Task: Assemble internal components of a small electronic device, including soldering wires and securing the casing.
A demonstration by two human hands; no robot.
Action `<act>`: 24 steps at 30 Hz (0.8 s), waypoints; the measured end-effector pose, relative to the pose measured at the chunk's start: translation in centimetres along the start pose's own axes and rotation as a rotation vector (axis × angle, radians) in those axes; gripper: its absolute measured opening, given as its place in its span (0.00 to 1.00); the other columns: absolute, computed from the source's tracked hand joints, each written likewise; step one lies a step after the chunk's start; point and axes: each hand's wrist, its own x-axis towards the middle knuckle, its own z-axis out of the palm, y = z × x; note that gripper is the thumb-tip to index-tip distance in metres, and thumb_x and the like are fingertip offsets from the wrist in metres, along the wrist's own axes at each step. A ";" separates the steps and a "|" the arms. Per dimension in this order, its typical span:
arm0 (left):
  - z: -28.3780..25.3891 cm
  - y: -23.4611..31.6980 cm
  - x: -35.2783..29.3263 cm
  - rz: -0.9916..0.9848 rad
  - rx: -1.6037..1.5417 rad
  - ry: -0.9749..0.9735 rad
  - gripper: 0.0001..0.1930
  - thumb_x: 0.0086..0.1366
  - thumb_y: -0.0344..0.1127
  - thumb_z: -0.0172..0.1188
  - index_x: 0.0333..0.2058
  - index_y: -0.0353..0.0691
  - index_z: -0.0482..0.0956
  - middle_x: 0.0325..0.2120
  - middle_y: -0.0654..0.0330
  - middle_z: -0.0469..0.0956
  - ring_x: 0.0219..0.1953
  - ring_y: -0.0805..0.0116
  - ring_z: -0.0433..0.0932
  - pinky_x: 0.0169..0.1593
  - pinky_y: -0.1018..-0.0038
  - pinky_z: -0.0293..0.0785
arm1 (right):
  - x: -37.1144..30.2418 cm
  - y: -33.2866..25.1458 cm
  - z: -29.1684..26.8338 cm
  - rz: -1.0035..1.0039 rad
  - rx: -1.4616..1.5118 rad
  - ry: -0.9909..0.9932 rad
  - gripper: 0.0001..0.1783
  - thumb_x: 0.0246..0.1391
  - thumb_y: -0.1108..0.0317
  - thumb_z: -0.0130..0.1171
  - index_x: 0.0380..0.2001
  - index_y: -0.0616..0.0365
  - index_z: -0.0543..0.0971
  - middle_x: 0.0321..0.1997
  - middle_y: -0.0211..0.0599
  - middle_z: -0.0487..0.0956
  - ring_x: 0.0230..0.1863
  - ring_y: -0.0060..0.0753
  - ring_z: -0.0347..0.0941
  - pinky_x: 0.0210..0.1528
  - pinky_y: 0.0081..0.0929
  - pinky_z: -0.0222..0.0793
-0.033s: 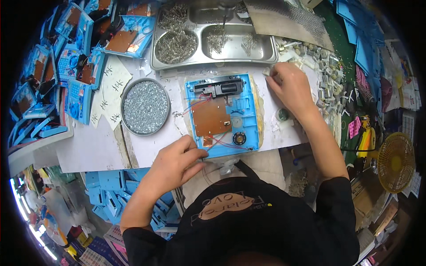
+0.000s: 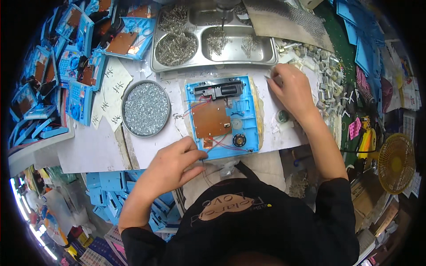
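Note:
A blue plastic casing [image 2: 254,116] lies with its inside up on the white worktop. It carries a brown circuit board [image 2: 209,119], a black mechanism [image 2: 222,90], a small round speaker [image 2: 239,140] and red and blue wires. My left hand [image 2: 174,165] grips the casing's near left corner, index finger above and thumb lower; thin wires hang down beside the fingertips. To the right of the casing, my right hand [image 2: 293,88] hovers by the steel tray's corner, thumb and index finger pinched. A small pale tip pokes out of them, too small to name.
A round dish of small silvery pieces [image 2: 167,111] stands left of the casing. Behind is a compartmented steel tray [image 2: 213,65] of screws, with a vertical driver shaft [image 2: 222,20] above it. Small motors [image 2: 326,91] crowd the right; blue casings [image 2: 79,104] are piled left.
My right hand has shifted slightly, and less of the pale piece shows at its fingertips. The driver above the tray looks a little lower. My left hand stays at the casing's corner.

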 end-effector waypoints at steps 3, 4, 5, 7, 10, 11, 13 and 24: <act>-3.1 0.0 4.2 0.182 0.054 0.064 0.11 0.59 0.33 0.70 0.41 0.40 0.85 0.29 0.56 0.75 0.33 0.58 0.80 0.37 0.66 0.77 | -0.7 -1.8 -3.0 0.200 0.201 -0.054 0.13 0.52 0.72 0.67 0.42 0.60 0.82 0.38 0.43 0.84 0.33 0.42 0.80 0.39 0.34 0.77; -4.0 0.3 6.5 0.181 0.117 0.113 0.10 0.60 0.33 0.69 0.40 0.41 0.85 0.30 0.55 0.76 0.33 0.57 0.80 0.38 0.65 0.77 | -0.8 -2.0 -3.5 0.174 0.268 -0.016 0.14 0.52 0.73 0.68 0.43 0.60 0.82 0.38 0.43 0.84 0.33 0.40 0.80 0.39 0.33 0.78; -4.4 0.2 9.6 0.189 0.173 0.157 0.08 0.61 0.32 0.68 0.39 0.41 0.84 0.31 0.54 0.78 0.34 0.56 0.81 0.39 0.64 0.78 | -1.2 -1.9 -3.8 0.157 0.327 0.021 0.15 0.52 0.73 0.68 0.44 0.61 0.82 0.39 0.43 0.84 0.34 0.38 0.81 0.39 0.31 0.78; -4.8 -0.8 15.5 0.260 0.421 0.194 0.04 0.62 0.32 0.66 0.36 0.43 0.83 0.35 0.54 0.81 0.34 0.53 0.82 0.40 0.61 0.80 | -1.9 -1.5 -5.2 0.099 0.404 0.067 0.17 0.50 0.77 0.69 0.46 0.62 0.83 0.40 0.41 0.83 0.34 0.30 0.80 0.39 0.27 0.79; -4.9 -2.7 22.0 0.216 0.699 0.198 0.04 0.64 0.34 0.63 0.34 0.42 0.83 0.35 0.51 0.83 0.36 0.49 0.83 0.40 0.55 0.80 | -3.1 -1.6 -6.4 0.136 0.502 0.112 0.15 0.50 0.79 0.68 0.43 0.63 0.84 0.39 0.38 0.83 0.34 0.27 0.80 0.39 0.25 0.79; -4.7 -3.0 23.9 0.174 0.741 0.194 0.06 0.64 0.36 0.63 0.35 0.42 0.83 0.34 0.51 0.83 0.36 0.48 0.83 0.41 0.55 0.80 | -3.7 -1.4 -6.8 0.156 0.511 0.113 0.15 0.49 0.81 0.68 0.43 0.63 0.84 0.39 0.37 0.82 0.35 0.24 0.79 0.39 0.23 0.79; -4.1 -3.8 26.5 0.107 0.763 0.196 0.08 0.65 0.39 0.62 0.35 0.42 0.84 0.32 0.50 0.83 0.37 0.46 0.84 0.41 0.54 0.80 | -4.5 -1.1 -6.8 0.176 0.554 0.117 0.15 0.49 0.81 0.68 0.43 0.64 0.84 0.39 0.37 0.82 0.35 0.24 0.79 0.39 0.23 0.79; -6.0 -0.5 23.9 0.014 0.499 0.328 0.11 0.63 0.41 0.62 0.33 0.40 0.84 0.32 0.50 0.85 0.35 0.46 0.85 0.42 0.55 0.81 | -5.0 -0.7 -6.4 0.131 0.597 0.119 0.17 0.46 0.82 0.70 0.42 0.63 0.83 0.39 0.38 0.82 0.32 0.26 0.79 0.37 0.23 0.76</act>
